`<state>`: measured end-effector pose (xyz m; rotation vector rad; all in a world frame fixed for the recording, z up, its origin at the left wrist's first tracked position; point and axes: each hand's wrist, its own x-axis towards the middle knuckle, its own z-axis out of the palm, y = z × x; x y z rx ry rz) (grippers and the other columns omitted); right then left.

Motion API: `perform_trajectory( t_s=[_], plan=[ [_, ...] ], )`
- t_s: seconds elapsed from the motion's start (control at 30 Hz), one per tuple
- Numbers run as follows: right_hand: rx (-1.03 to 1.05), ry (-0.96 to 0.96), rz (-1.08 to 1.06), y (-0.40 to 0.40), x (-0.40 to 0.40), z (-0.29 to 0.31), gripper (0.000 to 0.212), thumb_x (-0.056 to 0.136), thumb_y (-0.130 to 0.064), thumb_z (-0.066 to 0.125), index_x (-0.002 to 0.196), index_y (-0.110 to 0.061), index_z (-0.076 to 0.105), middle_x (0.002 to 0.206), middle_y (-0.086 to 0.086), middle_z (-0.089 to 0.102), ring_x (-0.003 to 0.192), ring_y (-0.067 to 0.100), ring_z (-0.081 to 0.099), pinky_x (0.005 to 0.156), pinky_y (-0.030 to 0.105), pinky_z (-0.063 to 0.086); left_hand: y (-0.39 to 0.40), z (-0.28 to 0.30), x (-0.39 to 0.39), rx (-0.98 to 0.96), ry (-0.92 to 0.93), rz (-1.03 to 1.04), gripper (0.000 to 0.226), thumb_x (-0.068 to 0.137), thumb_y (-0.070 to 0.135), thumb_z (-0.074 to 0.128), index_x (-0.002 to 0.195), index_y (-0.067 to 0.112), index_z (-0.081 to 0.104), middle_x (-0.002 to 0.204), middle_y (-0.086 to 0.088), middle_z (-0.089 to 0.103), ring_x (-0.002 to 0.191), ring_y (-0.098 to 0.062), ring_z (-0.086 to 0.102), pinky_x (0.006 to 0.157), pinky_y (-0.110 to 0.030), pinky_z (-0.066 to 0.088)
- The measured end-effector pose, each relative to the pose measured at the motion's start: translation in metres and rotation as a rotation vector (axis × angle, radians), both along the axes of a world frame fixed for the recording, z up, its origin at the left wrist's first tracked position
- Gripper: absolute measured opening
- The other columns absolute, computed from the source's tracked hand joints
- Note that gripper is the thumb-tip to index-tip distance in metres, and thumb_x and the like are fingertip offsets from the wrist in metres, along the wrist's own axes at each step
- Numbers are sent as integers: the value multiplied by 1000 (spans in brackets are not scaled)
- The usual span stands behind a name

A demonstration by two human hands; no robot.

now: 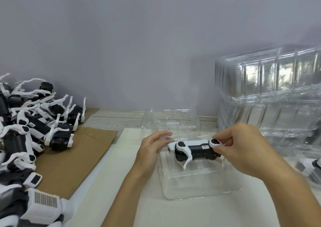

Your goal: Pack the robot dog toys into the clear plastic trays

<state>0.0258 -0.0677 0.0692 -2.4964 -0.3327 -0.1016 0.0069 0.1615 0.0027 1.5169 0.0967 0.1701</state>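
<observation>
One robot dog toy (pixel 194 150), black in the body with white legs, lies on its side in the clear plastic tray (pixel 199 188) at the middle of the worktop (pixel 121 200); two hands are on the job; the right hand (pixel 243 150) pinches the toy's white hip joint between thumb and curled fingers (pixel 224 140) at the toy's right end, while the left hand (pixel 152 147) rests on the tray's left rim with its fingers only lightly bent, not curled round anything that can be made out; a second clear tray (pixel 171 119) stands just behind the first, nearer the wall; at the right rises a tall stack of clear trays (pixel 271 91), too blurred and glassy to count, and at the far right edge another tray with a toy in it (pixel 311 166) shows only in part; at the left lies a heap of loose robot dog toys (pixel 34 122), well over ten but too tangled for an exact count, resting on a sheet of brown cardboard (pixel 73 159); the worktop is pale, with white board under the tray and light wood grain showing toward the back; behind it stands a plain grey-lilac wall (pixel 139 35); the tray's own clear walls and the right hand partly hide the toy's far end.
</observation>
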Motion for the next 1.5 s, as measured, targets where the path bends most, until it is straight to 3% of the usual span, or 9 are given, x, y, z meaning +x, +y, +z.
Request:
perform_trajectory(
  t_s=[0.1,0.27,0.5,0.67,0.83,0.97,1.13,1.33,1.5],
  plan=[
    [-31,-10,-18,0,3,-4,8,84,-17,74,79,-11,76,63,8,67,55,23,56,53,34,53,0,1,0,5,4,-5,31,98,1,44,106,14,72,104,-7,75,103,-18,69,91,-27,47],
    [-63,4,-61,7,3,-11,26,84,-12,72,59,-17,71,54,2,51,52,24,42,49,28,38,-1,0,-1,26,7,3,31,98,3,46,106,16,72,104,-7,75,104,-17,68,92,-27,47],
    [7,-33,-82,6,4,-9,3,84,-19,77,82,-21,78,68,-7,58,61,7,51,51,19,38,-3,2,-1,18,10,14,29,82,22,54,104,18,73,103,-6,75,103,-17,68,95,-31,49],
    [101,-101,43,20,-5,1,19,78,-39,81,95,-38,74,88,-19,61,80,-3,54,61,9,35,-3,2,-1,48,14,7,29,98,4,46,105,15,72,103,-8,74,100,-14,69,87,-23,46],
    [115,-43,248,61,-20,-7,19,83,-37,76,102,-35,76,103,-21,67,98,-5,57,81,14,46,-4,3,-2,65,-4,6,29,99,6,45,106,15,72,103,-3,74,100,-12,68,85,-23,49],
    [-34,-52,199,66,-18,-15,11,88,-17,64,88,-22,74,91,0,71,87,18,62,78,39,55,-5,3,-1,80,-8,11,30,99,5,45,105,15,72,104,-4,74,102,-14,68,89,-23,50],
    [-134,-119,161,74,-24,-15,31,88,-12,59,104,-34,74,102,-12,68,101,14,60,81,34,54,-5,4,-1,92,-14,11,30,98,5,45,104,15,72,102,-3,74,98,-12,68,78,-12,48],
    [62,-21,176,51,-20,-3,21,89,-28,69,98,-46,71,84,-25,60,83,-7,57,72,15,45,-5,5,-1,75,-16,25,29,99,4,45,104,15,72,104,-3,74,103,-15,68,89,-21,49],
    [-53,-74,-52,13,-8,10,23,88,-31,70,111,-33,72,98,-18,64,105,9,59,87,30,47,-4,4,0,72,-6,22,29,99,3,45,106,13,72,102,-5,75,103,-17,69,83,-16,49]
  ],
)
